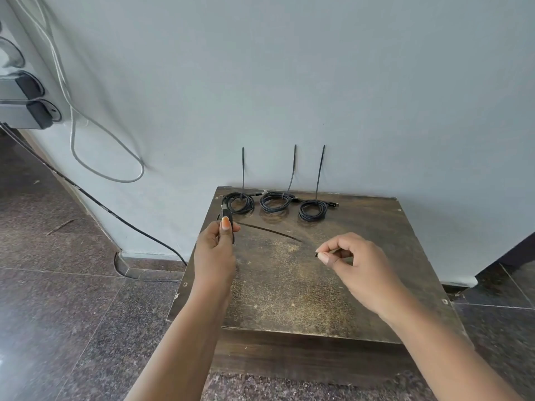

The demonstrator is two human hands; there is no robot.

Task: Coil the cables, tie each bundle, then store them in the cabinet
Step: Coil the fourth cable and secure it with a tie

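Three black cable coils lie in a row at the back of the worn wooden cabinet top (pixel 289 285): left coil (pixel 238 203), middle coil (pixel 275 202), right coil (pixel 312 209). Each is bound by a black tie whose long tail stands up against the wall. My left hand (pixel 215 256) holds a fourth black cable (pixel 227 218) bunched in its fingers, a plug sticking up above the thumb. A black strand (pixel 272 232) stretches from there toward my right hand (pixel 353 261), which pinches a small dark end between thumb and forefinger.
The cabinet stands against a pale wall. Grey and black wires (pixel 110 157) hang from sockets (pixel 31 111) at upper left and run down to the dark stone floor (pixel 72 299). A dark opening shows at the right edge (pixel 521 247).
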